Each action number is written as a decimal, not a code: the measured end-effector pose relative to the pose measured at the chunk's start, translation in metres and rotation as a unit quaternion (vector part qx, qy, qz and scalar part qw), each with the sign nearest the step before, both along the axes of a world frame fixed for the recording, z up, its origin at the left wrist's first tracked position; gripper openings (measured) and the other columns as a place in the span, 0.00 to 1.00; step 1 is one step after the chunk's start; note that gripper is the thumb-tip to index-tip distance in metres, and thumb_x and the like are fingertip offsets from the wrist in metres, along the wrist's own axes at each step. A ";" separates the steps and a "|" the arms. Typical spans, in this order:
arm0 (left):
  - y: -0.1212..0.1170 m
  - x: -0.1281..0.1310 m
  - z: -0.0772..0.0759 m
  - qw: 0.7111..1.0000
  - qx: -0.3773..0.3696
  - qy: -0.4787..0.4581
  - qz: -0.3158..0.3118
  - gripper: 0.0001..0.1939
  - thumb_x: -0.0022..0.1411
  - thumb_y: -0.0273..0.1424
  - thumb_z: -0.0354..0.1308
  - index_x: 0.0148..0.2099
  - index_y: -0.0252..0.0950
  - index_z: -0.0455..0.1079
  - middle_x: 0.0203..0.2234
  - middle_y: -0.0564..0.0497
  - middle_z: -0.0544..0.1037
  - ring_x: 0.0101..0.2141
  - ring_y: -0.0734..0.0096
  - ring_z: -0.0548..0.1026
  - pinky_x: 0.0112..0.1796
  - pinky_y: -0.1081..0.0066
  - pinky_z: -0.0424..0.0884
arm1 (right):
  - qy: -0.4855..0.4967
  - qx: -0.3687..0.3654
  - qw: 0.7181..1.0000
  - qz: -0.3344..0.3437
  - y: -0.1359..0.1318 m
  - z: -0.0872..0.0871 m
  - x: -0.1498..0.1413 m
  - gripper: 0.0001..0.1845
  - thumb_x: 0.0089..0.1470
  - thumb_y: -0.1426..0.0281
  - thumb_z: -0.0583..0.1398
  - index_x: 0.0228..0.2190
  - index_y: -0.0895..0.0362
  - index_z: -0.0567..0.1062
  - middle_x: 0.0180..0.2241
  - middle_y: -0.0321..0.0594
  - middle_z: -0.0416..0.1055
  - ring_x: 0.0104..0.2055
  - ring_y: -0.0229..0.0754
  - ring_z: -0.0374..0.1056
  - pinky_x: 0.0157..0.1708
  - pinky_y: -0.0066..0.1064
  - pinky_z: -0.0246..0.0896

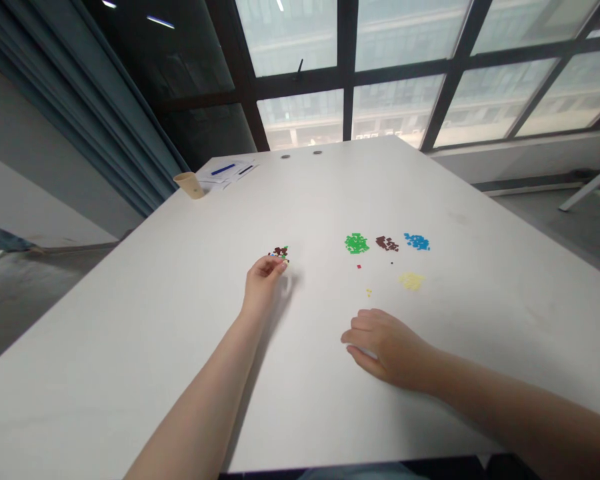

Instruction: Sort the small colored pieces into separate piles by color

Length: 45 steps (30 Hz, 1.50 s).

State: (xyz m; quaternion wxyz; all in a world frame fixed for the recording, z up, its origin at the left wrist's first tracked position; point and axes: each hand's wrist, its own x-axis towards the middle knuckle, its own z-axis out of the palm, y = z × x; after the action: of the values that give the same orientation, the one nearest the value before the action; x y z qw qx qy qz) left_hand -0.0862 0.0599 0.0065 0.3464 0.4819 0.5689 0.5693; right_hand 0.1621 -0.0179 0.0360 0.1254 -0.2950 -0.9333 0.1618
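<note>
Holding the left hand point(261, 281) pinched narrow at the near edge of the mixed pile point(281, 251); not showing clearly whether gripping a piece. Working best by touching lightly, handling one tiny piece at a time and tilting the wrist to avoid dragging neighbours. Finding that pile just beyond the left hand's fingertips. Holding the right hand point(387, 347) loosely curled, leaving a small gap before the thumb; seeing pale yellow pieces point(411, 281) beyond it on the worktop point(155, 320).

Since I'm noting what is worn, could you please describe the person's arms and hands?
The left hand and right hand are ungloved, and no watch or bracelet shows. The left forearm and right forearm are bare, with no sleeves in view.
</note>
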 end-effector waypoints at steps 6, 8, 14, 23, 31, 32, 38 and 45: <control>-0.042 0.055 0.020 0.960 -0.021 -0.225 -0.168 0.16 0.41 0.38 0.64 0.25 0.36 0.61 0.24 0.55 0.68 0.23 0.80 0.63 0.25 0.77 0.58 | 0.033 0.030 0.999 -0.008 0.003 0.000 0.001 0.08 0.53 0.74 0.52 0.29 0.57 0.71 0.24 0.37 0.64 0.30 0.38 0.56 0.33 0.31 0.50; -0.051 0.065 0.022 0.940 -0.031 -0.265 -0.210 0.17 0.40 0.37 0.65 0.24 0.35 0.60 0.22 0.56 0.68 0.23 0.81 0.62 0.25 0.77 0.57 | 0.054 0.042 0.998 -0.013 0.003 -0.001 0.001 0.08 0.53 0.74 0.52 0.29 0.57 0.71 0.24 0.38 0.64 0.29 0.38 0.56 0.33 0.31 0.50; -0.058 0.072 0.022 0.916 -0.045 -0.294 -0.268 0.16 0.40 0.35 0.66 0.23 0.35 0.62 0.21 0.56 0.68 0.23 0.80 0.63 0.25 0.76 0.56 | 0.129 0.091 0.986 -0.054 0.005 -0.001 0.004 0.09 0.54 0.73 0.51 0.30 0.57 0.71 0.23 0.38 0.63 0.29 0.38 0.56 0.33 0.31 0.52; -0.060 0.075 0.019 0.911 -0.054 -0.290 -0.289 0.14 0.40 0.34 0.67 0.22 0.35 0.64 0.21 0.54 0.69 0.24 0.78 0.65 0.28 0.75 0.59 | 0.211 0.125 0.966 -0.086 0.005 0.006 0.006 0.06 0.52 0.73 0.53 0.32 0.57 0.71 0.23 0.38 0.65 0.28 0.38 0.58 0.32 0.32 0.55; -0.060 0.075 0.011 0.893 -0.125 -0.233 -0.365 0.12 0.41 0.32 0.66 0.23 0.33 0.67 0.21 0.52 0.71 0.24 0.76 0.68 0.29 0.74 0.61 | 0.221 0.141 0.961 -0.084 0.005 0.005 0.006 0.08 0.53 0.70 0.56 0.37 0.55 0.71 0.24 0.36 0.67 0.28 0.38 0.60 0.32 0.32 0.56; -0.060 0.076 0.010 0.890 -0.134 -0.230 -0.369 0.11 0.41 0.33 0.66 0.23 0.33 0.67 0.21 0.53 0.71 0.24 0.76 0.68 0.28 0.74 0.61 | 0.220 0.137 0.962 -0.083 0.004 0.004 0.006 0.08 0.53 0.70 0.56 0.36 0.55 0.71 0.24 0.36 0.67 0.29 0.37 0.61 0.32 0.31 0.57; -0.060 0.078 0.009 0.898 -0.147 -0.219 -0.353 0.11 0.44 0.33 0.65 0.27 0.33 0.67 0.21 0.53 0.73 0.25 0.77 0.69 0.29 0.75 0.62 | 0.197 0.127 0.967 -0.098 0.006 0.001 0.003 0.06 0.54 0.70 0.55 0.30 0.56 0.72 0.25 0.38 0.69 0.30 0.37 0.62 0.32 0.31 0.56; -0.052 0.067 0.017 0.934 -0.163 -0.149 -0.281 0.14 0.44 0.35 0.64 0.33 0.34 0.67 0.28 0.48 0.76 0.26 0.76 0.70 0.28 0.75 0.62 | 0.069 0.025 0.969 -0.238 0.068 0.018 0.070 0.09 0.51 0.65 0.56 0.26 0.56 0.74 0.24 0.37 0.68 0.26 0.36 0.62 0.28 0.29 0.55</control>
State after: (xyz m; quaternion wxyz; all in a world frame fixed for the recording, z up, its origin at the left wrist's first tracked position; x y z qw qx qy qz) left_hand -0.0189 0.0076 0.0236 0.6469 0.4691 0.4369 0.4131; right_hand 0.2320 0.0499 0.0543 0.2314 -0.4936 -0.8292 0.1234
